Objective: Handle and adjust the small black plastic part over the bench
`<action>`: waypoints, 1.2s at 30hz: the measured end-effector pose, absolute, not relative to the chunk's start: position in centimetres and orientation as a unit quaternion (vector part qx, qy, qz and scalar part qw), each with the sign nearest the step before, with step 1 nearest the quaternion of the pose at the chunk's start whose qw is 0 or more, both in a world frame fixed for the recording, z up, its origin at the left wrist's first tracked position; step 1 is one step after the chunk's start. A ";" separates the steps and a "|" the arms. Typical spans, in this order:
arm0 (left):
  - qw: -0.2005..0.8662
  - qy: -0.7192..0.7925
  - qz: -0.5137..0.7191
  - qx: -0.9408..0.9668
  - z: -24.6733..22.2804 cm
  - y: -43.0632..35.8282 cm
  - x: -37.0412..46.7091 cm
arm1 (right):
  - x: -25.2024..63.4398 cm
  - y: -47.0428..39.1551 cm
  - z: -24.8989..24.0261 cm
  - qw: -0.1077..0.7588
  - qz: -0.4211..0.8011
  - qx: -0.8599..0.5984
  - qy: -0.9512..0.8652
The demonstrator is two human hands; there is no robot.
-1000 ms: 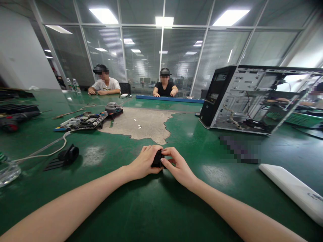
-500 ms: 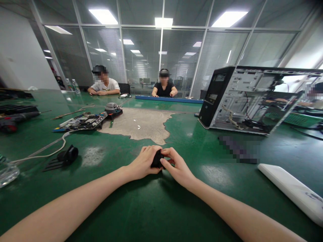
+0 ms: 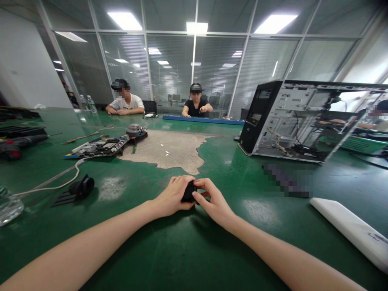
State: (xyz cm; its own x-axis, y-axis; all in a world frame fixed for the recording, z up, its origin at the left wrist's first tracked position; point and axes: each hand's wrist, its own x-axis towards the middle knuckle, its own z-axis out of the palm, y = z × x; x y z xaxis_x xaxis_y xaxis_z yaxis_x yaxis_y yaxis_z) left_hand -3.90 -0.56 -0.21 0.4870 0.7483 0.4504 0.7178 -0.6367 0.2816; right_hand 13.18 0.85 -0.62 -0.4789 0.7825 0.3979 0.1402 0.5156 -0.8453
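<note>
A small black block-shaped part is held between my two hands, just above or on the green tabletop; which of the two I cannot tell. My left hand wraps it from the left, fingers over its far side and thumb along the near side. From the right, my right hand pinches its edge with thumb and index finger. Much of the part is hidden by the fingers, so its exact kind does not show.
An open computer case stands at the right, near a white slab-like object. Leftward lie a circuit board, a black bracket with a round ring, a white cable and a power drill. Two people sit across the table.
My hands and the black part stay almost where they were. Across the table, the person in black has shifted a raised hand slightly.
</note>
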 end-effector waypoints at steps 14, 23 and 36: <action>0.025 0.427 0.272 0.862 -0.2 -0.5 -3.9 | 13.2 0.9 -0.3 0.389 0.423 -0.308 -0.758; 0.027 0.425 0.279 0.861 -0.3 -0.4 -3.8 | 13.1 0.9 -0.5 0.392 0.444 -0.322 -0.738; 0.031 0.425 0.277 0.861 -0.3 -0.4 -3.9 | 13.1 0.9 -0.6 0.409 0.411 -0.310 -0.753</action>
